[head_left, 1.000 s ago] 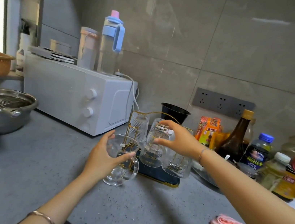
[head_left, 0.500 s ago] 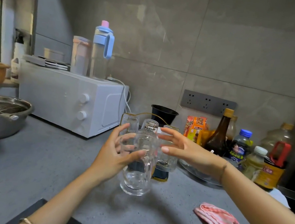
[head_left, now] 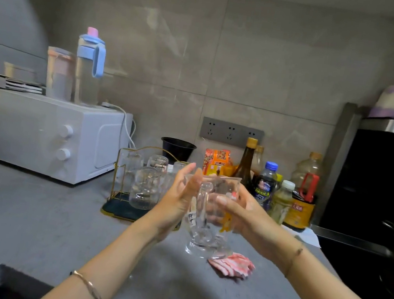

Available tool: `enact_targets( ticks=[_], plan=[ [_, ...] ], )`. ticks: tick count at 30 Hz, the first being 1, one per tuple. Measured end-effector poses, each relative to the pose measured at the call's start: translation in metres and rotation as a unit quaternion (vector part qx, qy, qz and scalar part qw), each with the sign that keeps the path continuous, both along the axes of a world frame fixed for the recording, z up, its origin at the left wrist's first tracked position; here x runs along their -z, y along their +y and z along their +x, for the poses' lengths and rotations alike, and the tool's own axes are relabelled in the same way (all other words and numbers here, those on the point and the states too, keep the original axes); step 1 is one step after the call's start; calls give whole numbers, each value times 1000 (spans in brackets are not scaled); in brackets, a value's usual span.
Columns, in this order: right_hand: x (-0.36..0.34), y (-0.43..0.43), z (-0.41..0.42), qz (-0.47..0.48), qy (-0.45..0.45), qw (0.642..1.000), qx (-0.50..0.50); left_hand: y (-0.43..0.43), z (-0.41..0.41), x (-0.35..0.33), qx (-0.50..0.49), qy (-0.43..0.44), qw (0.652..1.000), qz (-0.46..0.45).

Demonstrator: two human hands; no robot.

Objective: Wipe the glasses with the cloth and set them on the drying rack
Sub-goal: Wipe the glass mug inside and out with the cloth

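Step in hand: glass lifted, wipe not yet begun, by judgement.
Drying rack [head_left: 116,210] left of your left hand [head_left: 178,205]; inverted glasses [head_left: 145,187] on it.
Left hand: fingers straight, upright, palm flat against glass [head_left: 206,229].
Glass upright between both hands.
Right hand [head_left: 242,219]: thumb in front, fingers curled behind, gripping glass.
Cloth [head_left: 231,265] on counter below right hand, untouched.
Next move calls for: free one hand, fetch cloth.
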State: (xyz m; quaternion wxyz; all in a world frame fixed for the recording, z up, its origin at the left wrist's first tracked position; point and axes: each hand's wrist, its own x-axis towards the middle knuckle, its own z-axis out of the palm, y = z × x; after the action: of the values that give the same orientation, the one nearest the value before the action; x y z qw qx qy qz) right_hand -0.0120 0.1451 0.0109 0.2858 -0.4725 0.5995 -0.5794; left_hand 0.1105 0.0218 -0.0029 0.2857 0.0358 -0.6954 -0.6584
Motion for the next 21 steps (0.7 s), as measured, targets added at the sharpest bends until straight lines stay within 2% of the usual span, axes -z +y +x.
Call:
enact_targets(
  ticks=[3,5,9,11,14,18,21],
  plan=[
    [6,7,-6,-27,-10,996,85,12,-14,3,44,5,999,24],
    [3,11,-11,-46,-11,990,131,16,-25,13,39,-5,999,36],
    [-1,14,-24,-43,10,982,184,31,-50,34,-2,-5,999,-48],
    [1,10,-26,-28,17,980,198,37,-60,37,-38,-10,998,-50],
    [1,10,-33,14,14,982,187,38,-73,44,-60,17,998,-23],
    [6,22,-52,42,-16,994,100,32,-78,58,-28,25,998,46],
    [28,23,-74,38,8,994,107,18,-89,64,-26,31,995,86]
  ],
)
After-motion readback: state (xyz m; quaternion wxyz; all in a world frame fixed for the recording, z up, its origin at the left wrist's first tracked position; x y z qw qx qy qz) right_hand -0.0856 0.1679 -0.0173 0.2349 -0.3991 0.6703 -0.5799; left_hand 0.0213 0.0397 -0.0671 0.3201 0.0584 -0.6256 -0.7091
